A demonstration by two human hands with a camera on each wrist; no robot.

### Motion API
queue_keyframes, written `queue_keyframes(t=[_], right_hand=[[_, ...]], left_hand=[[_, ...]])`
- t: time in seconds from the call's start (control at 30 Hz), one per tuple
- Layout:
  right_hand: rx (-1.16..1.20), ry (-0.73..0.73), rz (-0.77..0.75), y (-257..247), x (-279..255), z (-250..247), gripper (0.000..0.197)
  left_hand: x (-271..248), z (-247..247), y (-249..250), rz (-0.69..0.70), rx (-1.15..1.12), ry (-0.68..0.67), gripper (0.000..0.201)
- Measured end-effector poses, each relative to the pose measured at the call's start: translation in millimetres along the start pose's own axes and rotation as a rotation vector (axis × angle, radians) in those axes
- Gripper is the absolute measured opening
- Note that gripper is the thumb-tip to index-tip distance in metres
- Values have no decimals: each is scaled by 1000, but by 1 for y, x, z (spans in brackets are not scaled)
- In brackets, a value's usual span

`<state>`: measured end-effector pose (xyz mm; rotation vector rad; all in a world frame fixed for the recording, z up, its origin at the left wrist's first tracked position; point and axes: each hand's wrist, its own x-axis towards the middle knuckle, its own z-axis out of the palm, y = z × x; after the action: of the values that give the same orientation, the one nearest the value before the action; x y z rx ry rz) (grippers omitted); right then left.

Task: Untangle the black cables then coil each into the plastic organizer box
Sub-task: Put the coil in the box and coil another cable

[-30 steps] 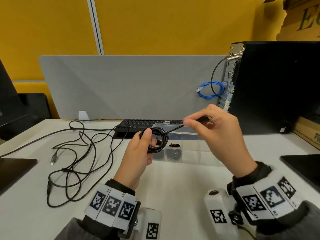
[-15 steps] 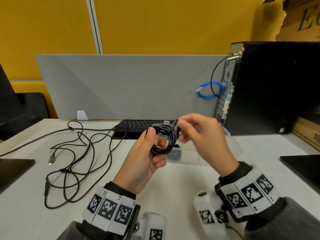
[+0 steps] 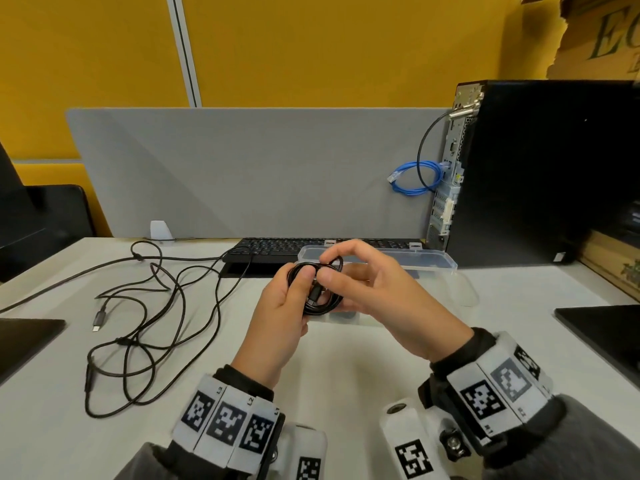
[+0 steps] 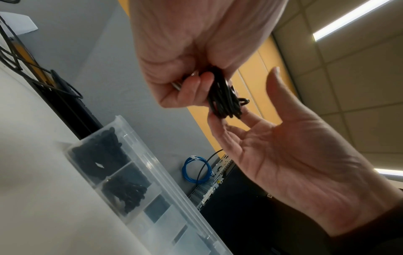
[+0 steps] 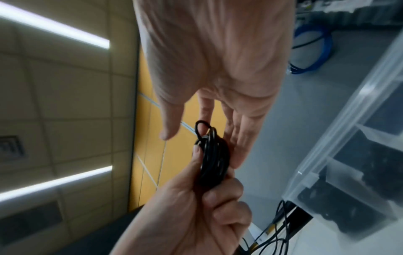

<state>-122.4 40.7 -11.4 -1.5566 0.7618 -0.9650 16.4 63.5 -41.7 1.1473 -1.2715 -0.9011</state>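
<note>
Gripping a tight coil of thin black cable (image 3: pixel 320 289), the left hand (image 3: pixel 277 327) has its thumb pressed on the front of the loops and its fingers curled behind them, up in the air above the white desk (image 3: pixel 346 368). The right hand (image 3: pixel 381 296) is right there too, thumb and forefinger pinching the coil's upper edge while its other fingers stretch out straight behind the loops (the right wrist view shows that best). Just beyond both hands sits the clear plastic organizer box (image 4: pixel 139 195), lid open, with black coiled cables already in two of its compartments. Off to the left, a loose tangle of black cables (image 3: pixel 145 323) sprawls across the desk, well apart from the hands. Behind the box lie a black keyboard (image 3: pixel 277 245) and a black computer tower (image 3: pixel 554 174).
</note>
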Motion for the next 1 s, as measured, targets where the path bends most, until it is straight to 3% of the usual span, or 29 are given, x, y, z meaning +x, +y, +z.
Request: queue_keyframes(t=[0.1, 0.43, 0.6, 0.8, 1.0], right_hand=[[-34, 73, -40, 6, 3, 3, 15], [21, 192, -68, 15, 8, 3, 23], [101, 45, 18, 12, 5, 2, 24], [77, -75, 190, 17, 5, 3, 36], [-58, -162, 255, 11, 1, 3, 13]], left_hand=[[0, 0, 0, 3, -31, -2, 21], [2, 1, -4, 53, -107, 22, 21], [2, 2, -3, 52, -177, 4, 22], [4, 1, -8, 68, -32, 37, 23], [6, -2, -11, 118, 70, 53, 24]])
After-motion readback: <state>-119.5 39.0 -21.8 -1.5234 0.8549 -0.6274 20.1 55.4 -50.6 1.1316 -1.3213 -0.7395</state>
